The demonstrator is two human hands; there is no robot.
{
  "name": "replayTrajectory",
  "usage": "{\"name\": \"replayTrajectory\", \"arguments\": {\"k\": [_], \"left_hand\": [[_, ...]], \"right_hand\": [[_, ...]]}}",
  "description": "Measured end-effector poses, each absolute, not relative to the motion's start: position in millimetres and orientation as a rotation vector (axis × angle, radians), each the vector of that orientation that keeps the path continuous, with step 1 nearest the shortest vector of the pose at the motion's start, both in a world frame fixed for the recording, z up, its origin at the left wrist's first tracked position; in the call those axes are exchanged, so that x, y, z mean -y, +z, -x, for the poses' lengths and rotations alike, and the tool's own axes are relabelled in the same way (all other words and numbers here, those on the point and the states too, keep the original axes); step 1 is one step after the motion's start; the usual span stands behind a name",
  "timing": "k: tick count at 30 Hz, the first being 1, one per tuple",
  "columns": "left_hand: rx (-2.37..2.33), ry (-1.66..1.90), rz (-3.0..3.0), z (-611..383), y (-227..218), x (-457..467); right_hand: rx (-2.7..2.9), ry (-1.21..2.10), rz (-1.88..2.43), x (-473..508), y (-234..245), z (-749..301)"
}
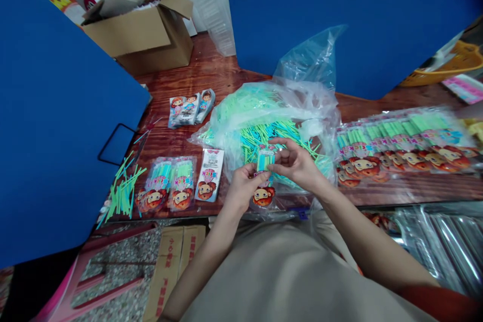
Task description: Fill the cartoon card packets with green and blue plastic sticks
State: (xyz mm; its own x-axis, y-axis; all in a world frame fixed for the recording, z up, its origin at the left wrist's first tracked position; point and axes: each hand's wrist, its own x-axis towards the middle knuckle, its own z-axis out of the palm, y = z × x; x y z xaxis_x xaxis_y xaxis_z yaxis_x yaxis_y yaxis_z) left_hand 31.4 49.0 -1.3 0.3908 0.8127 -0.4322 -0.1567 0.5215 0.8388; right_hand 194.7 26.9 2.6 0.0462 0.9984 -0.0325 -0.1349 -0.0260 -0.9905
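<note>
Between both hands, at the table's front edge, is a small printed plastic pouch (263, 196) with green and blue candy sticks inside and a cartoon face low on it. My left hand (246, 183) pinches its left side, thumb across the front. With thumb and fingers, my right hand (296, 163) grips the upper right of the pouch. Just behind lies a big clear bag (234, 110) of loose green and blue sticks (252, 141), its mouth towards me. To the left are a flat printed pouch (209, 173) and filled pouches (183, 183).
Filled pouches (400, 146) overlap in a row on the right. Loose sticks (123, 191) lie at the table's left end, near a blue panel (68, 126). Behind are printed packets (188, 108), an open cardboard box (139, 35) and another blue panel (339, 0). A pink stool (71, 282) stands below left.
</note>
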Motion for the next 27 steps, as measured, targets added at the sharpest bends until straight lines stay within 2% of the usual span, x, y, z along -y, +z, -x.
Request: {"name": "replayTrajectory", "arguments": {"k": [27], "left_hand": [[-0.959,0.718,-0.793,-20.7,2.3,-51.4]], "right_hand": [[1.049,1.204,1.161,-26.9,5.9,-185.6]]}}
